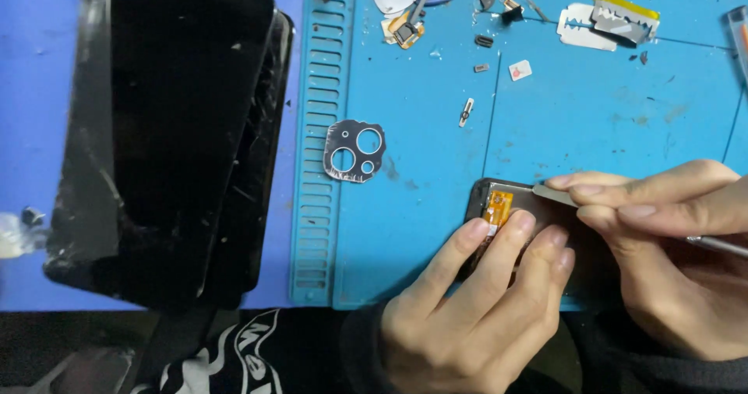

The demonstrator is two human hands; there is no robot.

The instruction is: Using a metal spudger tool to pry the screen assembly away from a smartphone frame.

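While pinned: one phone (487,195), two hands (475,300)

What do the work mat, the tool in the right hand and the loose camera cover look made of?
Work mat: likely silicone or rubber, matte blue with moulded slots. Tool: looks like metal, thin grey shiny blade and shaft. Camera cover: possibly glass or plastic, dark, glossy, with ragged edges.

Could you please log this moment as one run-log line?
left hand: steadies dark phone part with orange flex cable | right hand: holds thin metal pry tool against it | blue work mat
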